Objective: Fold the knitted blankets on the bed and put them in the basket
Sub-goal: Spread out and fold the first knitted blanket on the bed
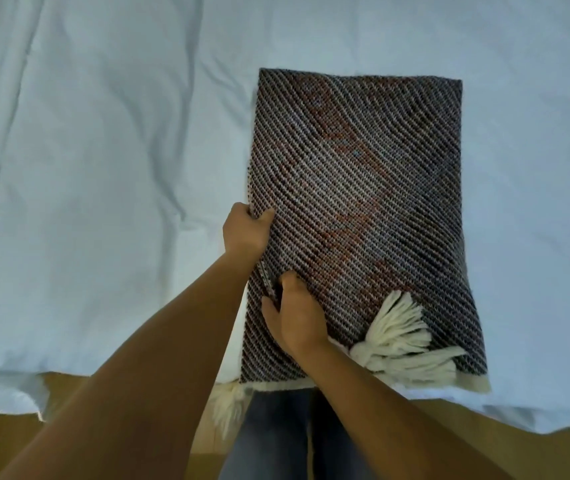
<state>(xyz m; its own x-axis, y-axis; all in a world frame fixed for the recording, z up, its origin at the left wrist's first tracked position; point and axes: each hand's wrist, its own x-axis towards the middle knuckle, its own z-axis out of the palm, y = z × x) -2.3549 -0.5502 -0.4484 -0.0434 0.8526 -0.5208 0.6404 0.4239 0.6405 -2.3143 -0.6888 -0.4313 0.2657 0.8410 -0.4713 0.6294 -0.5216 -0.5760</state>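
Both bare forearms reach out from the bottom edge, over blue jeans [276, 441] and a strip of wooden floor [484, 431]. Beyond them, a bed [103, 168] in a pale, creased white sheet fills most of the view. Knitted blanket [356, 209], dark with diagonal ribbing and rust-coloured patches, lies folded into a tall rectangle on the sheet right of centre, its near end at the mattress edge. Cream tassels [401, 337] are splayed across its near right corner; another tassel [229, 408] hangs off the near left corner, over the floor. Left hand [246, 232] is clenched on the blanket's left edge about midway along, thumb on top. Right hand [295, 313] grasps the same left edge nearer the body, fingers curled under the layers, thumb above.
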